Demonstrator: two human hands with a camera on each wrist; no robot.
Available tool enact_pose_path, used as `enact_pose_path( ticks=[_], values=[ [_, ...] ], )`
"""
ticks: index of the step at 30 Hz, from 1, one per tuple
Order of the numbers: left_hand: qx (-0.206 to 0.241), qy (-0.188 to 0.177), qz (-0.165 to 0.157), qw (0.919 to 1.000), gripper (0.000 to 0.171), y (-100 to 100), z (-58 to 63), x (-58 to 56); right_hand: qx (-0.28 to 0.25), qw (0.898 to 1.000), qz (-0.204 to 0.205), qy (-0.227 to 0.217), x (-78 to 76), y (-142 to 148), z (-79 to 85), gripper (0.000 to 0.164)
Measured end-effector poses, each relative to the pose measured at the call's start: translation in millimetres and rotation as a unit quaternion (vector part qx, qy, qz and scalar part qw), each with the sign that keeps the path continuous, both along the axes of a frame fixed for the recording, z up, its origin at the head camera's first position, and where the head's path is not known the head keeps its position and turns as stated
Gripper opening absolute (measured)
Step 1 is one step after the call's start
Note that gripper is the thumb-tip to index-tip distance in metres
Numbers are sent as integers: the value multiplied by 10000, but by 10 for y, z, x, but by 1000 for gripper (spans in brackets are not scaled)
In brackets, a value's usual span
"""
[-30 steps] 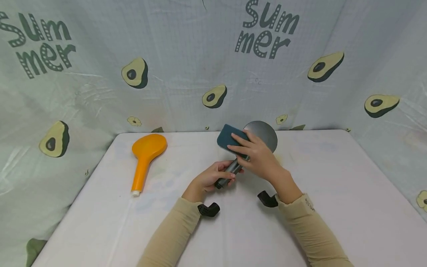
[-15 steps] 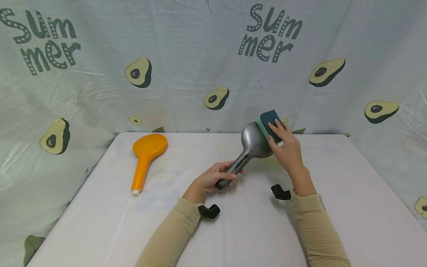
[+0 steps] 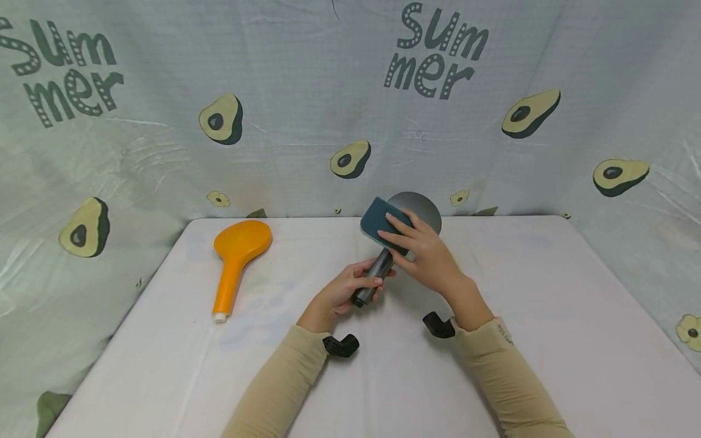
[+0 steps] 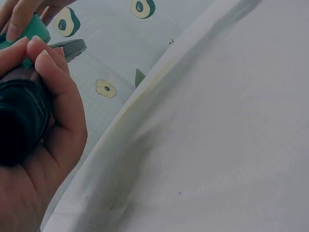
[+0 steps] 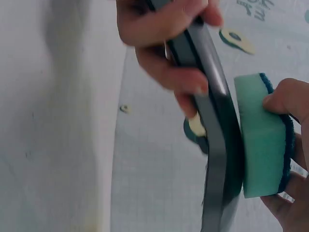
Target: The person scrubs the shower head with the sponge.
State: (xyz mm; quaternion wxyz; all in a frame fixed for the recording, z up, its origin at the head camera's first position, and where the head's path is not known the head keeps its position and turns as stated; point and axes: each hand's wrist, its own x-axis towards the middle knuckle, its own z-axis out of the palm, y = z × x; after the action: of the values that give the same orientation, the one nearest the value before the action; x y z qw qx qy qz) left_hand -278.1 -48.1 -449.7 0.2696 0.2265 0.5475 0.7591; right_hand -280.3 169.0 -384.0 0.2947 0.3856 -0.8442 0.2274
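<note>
In the head view my left hand (image 3: pixel 346 291) grips the handle of a grey shower head (image 3: pixel 420 210), whose round head points up and away to the right. Its dark handle end (image 4: pixel 19 118) shows close up in the left wrist view, the fingers curled round it. My right hand (image 3: pixel 432 258) holds a sponge (image 3: pixel 378 220) by its sides, dark scouring layer facing up. The sponge covers the neck of the shower head in the head view. From the right wrist, the pale green foam (image 5: pixel 260 140) lies right along the shower head's face (image 5: pixel 234 150).
An orange shower head (image 3: pixel 243 243) with a white end lies on the white-covered table (image 3: pixel 137 377) at the left. Behind the table hangs a curtain (image 3: pixel 285 73) with avocado prints. A black curved piece (image 3: pixel 341 346) sits at each sleeve cuff.
My right hand moved the sponge up to the far right edge of the grey shower head, then back down left to its neck. The left hand keeps its hold, the shower head tilting slightly.
</note>
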Motion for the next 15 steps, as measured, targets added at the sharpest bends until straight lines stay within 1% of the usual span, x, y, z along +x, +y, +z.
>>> enact_pose_path(
  ticks=[3, 6, 8, 9, 11, 13, 15],
  values=[
    [103, -163, 39, 9998, 57, 1, 2, 9, -357, 9982, -375, -307, -35, 130, -4, 43],
    [237, -281, 95, 9993, 56, 5, 1, 18, -865, 9897, -865, -740, -63, 277, -28, 43],
    [337, -309, 154, 9988, 56, 6, -2, 21, -1121, 9835, -1065, -937, -68, 333, -37, 44],
    [390, -328, 183, 9985, 56, 4, 0, 23, -1180, 9820, -1112, -969, -69, 337, -36, 43],
    [480, -342, 235, 9980, 57, -1, 8, 26, -1166, 9836, -1073, -867, -72, 299, -30, 44],
    [622, -443, 261, 9967, 57, -5, 14, 30, -1002, 9897, -841, -575, -65, 216, -30, 43],
    [739, -581, 281, 9952, 58, -6, 15, 36, -739, 9957, -516, -202, -46, 118, -42, 43]
  ],
)
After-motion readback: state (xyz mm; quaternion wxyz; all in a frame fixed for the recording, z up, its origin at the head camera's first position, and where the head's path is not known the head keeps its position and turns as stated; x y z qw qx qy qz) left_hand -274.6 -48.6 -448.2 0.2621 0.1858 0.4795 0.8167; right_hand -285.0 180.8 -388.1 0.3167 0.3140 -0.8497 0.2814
